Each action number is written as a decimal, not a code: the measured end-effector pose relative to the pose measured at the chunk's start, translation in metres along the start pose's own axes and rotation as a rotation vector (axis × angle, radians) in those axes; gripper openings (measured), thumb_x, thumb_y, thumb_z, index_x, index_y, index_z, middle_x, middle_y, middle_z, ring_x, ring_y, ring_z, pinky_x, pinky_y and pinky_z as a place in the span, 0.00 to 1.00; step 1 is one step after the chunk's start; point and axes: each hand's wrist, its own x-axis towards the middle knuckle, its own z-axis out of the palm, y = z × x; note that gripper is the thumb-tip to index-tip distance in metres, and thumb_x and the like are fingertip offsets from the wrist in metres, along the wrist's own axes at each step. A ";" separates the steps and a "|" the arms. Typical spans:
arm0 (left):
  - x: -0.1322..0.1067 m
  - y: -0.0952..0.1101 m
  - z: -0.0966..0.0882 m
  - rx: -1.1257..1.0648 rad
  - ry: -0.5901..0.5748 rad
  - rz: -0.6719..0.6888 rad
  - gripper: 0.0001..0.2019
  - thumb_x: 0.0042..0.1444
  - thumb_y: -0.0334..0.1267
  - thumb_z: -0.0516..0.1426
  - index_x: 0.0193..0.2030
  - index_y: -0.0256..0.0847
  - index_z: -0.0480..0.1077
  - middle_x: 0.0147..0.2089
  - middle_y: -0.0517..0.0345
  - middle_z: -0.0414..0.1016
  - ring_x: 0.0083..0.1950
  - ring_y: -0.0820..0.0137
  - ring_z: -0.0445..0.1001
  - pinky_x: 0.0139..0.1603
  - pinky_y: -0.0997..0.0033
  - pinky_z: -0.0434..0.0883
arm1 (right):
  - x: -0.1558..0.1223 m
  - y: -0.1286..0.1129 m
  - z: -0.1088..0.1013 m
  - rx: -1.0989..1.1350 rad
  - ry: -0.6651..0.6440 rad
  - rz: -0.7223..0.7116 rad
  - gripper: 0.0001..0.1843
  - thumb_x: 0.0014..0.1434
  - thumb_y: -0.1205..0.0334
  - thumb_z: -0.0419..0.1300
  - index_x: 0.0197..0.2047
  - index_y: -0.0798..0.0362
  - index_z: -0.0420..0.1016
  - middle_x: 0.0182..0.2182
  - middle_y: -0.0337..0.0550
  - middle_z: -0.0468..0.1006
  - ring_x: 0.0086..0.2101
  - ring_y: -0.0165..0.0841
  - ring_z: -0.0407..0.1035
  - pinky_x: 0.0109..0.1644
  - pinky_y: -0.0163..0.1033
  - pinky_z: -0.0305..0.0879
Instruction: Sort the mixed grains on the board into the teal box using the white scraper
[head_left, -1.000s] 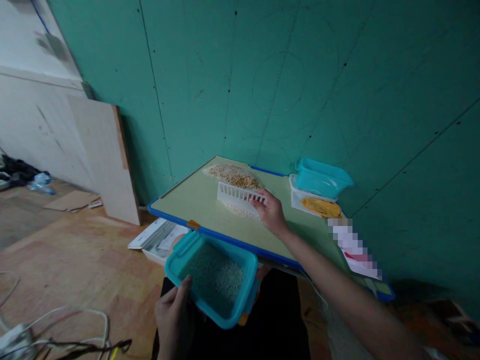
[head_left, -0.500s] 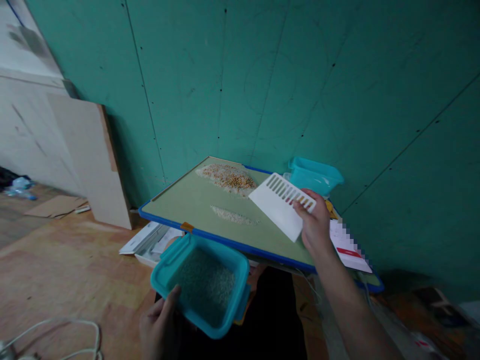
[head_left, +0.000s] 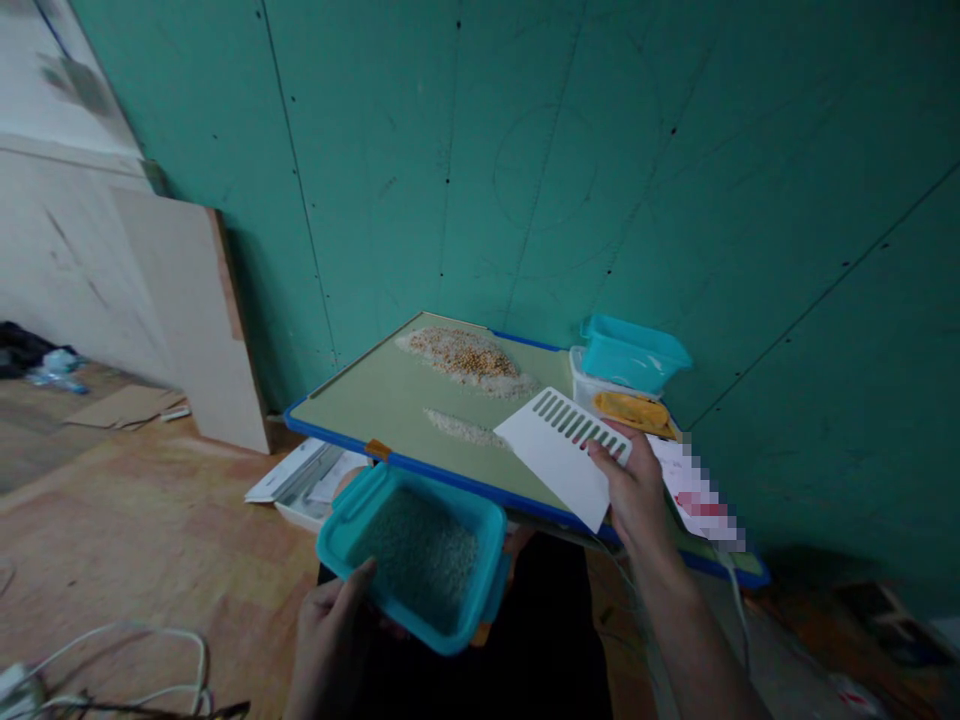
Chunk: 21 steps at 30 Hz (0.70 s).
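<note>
My left hand (head_left: 337,620) grips the left rim of a turquoise plastic container (head_left: 487,575), thumb over the edge. Pale grains like rice (head_left: 427,560) lie in its bottom. It is below the near edge of a blue-edged board (head_left: 352,400). My right hand (head_left: 634,485) is closed on the slotted end of a white scraper (head_left: 555,460). The scraper's far-left corner meets the right end of a thin strip of white grains (head_left: 461,428). Behind that strip spreads a larger heap of white grains mixed with yellow kernels (head_left: 465,360).
On the board's right stand another turquoise container (head_left: 634,352), a white tub with something yellow (head_left: 634,408), and a partly pixelated screen or sheet (head_left: 694,490). A green wall (head_left: 375,150) rises behind. An open white box (head_left: 300,485) and white cable (head_left: 199,650) are at left.
My right hand has brought the scraper down and nearer, from beside the mixed heap to the thin strip's end. The held container sits slightly higher and further right in view.
</note>
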 end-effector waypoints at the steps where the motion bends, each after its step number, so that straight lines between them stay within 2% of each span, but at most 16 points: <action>1: 0.001 -0.002 0.000 -0.040 0.002 0.004 0.25 0.52 0.57 0.64 0.12 0.46 0.74 0.14 0.56 0.70 0.19 0.65 0.67 0.26 0.65 0.71 | -0.002 -0.003 0.004 0.016 -0.013 0.028 0.26 0.51 0.50 0.74 0.50 0.49 0.76 0.39 0.44 0.84 0.37 0.44 0.77 0.44 0.50 0.72; 4: 0.003 -0.003 0.003 -0.098 0.025 0.023 0.25 0.52 0.54 0.64 0.10 0.47 0.72 0.11 0.58 0.66 0.17 0.65 0.67 0.25 0.63 0.71 | -0.007 -0.010 0.017 0.068 -0.050 0.095 0.27 0.49 0.49 0.75 0.49 0.49 0.76 0.38 0.44 0.84 0.37 0.44 0.77 0.44 0.49 0.72; 8: 0.002 0.006 0.007 -0.102 0.093 0.041 0.26 0.53 0.53 0.62 0.07 0.48 0.69 0.10 0.58 0.65 0.15 0.66 0.65 0.20 0.65 0.67 | -0.013 -0.019 0.031 0.115 -0.087 0.154 0.30 0.46 0.46 0.76 0.49 0.49 0.76 0.36 0.43 0.84 0.36 0.43 0.76 0.43 0.48 0.71; 13: 0.003 0.025 0.005 -0.081 0.110 0.018 0.24 0.52 0.48 0.63 0.07 0.48 0.68 0.08 0.59 0.61 0.13 0.70 0.54 0.14 0.68 0.56 | -0.016 -0.024 0.037 0.134 -0.100 0.202 0.32 0.43 0.47 0.78 0.48 0.50 0.76 0.35 0.42 0.83 0.36 0.42 0.76 0.43 0.47 0.70; 16: 0.002 0.035 0.003 -0.043 0.119 -0.010 0.24 0.53 0.48 0.61 0.07 0.48 0.68 0.08 0.60 0.59 0.13 0.70 0.52 0.17 0.68 0.61 | -0.016 -0.025 0.040 0.150 -0.121 0.234 0.33 0.42 0.47 0.78 0.49 0.50 0.75 0.34 0.42 0.83 0.35 0.41 0.75 0.42 0.46 0.70; 21: 0.006 0.036 -0.004 -0.078 0.103 0.002 0.24 0.53 0.48 0.62 0.08 0.48 0.68 0.11 0.59 0.65 0.14 0.70 0.57 0.19 0.68 0.64 | -0.016 -0.028 0.052 0.157 -0.163 0.250 0.32 0.42 0.49 0.78 0.48 0.50 0.74 0.34 0.41 0.83 0.34 0.41 0.75 0.41 0.45 0.69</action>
